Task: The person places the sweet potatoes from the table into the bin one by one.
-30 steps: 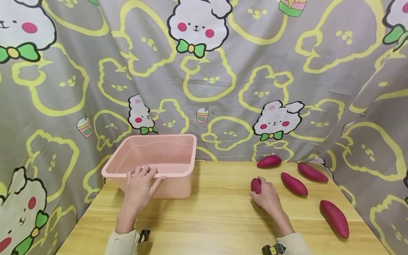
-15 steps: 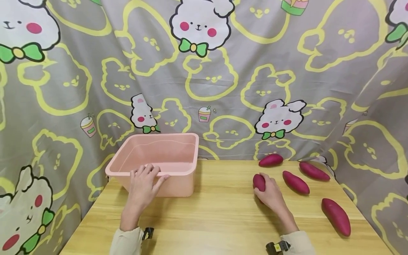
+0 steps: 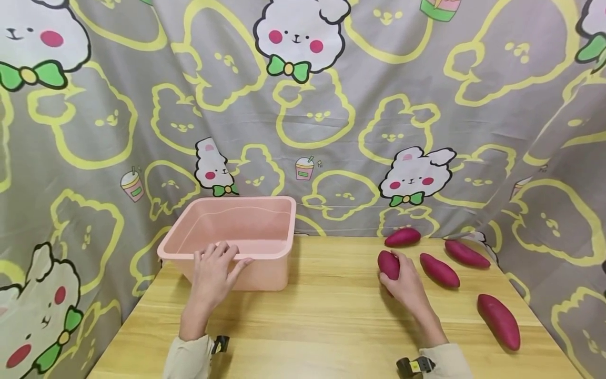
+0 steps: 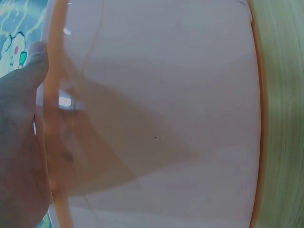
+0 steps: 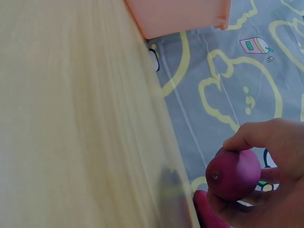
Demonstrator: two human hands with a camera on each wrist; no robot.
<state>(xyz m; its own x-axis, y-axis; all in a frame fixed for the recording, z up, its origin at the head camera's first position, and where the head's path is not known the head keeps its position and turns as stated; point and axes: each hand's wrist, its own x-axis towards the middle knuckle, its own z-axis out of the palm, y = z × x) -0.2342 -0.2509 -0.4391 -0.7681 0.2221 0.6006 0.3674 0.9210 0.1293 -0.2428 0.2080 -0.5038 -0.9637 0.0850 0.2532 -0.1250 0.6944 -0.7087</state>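
A pink plastic tub (image 3: 267, 275) stands at the left of the table. My left hand (image 3: 213, 271) grips its near rim, fingers hooked over the edge; in the left wrist view the thumb (image 4: 33, 66) lies along the rim, while the other fingers are hidden. My right hand (image 3: 409, 283) holds a purple sweet potato (image 3: 388, 264), raised slightly from the tabletop. The right wrist view shows the sweet potato's rounded end (image 5: 235, 175) between thumb and fingers. Nearest to that hand lies another sweet potato (image 3: 439, 270).
More sweet potatoes lie at the right: one at the back edge (image 3: 402, 237), one farther right (image 3: 467, 254), one nearer the front (image 3: 499, 321). The wooden table (image 3: 326, 316) meets a patterned grey curtain (image 3: 326, 131) behind and at both sides.
My right hand has lifted the sweet potato a little and tilted it, so more of it shows. My left hand stays on the tub's rim. The head view has shifted slightly.
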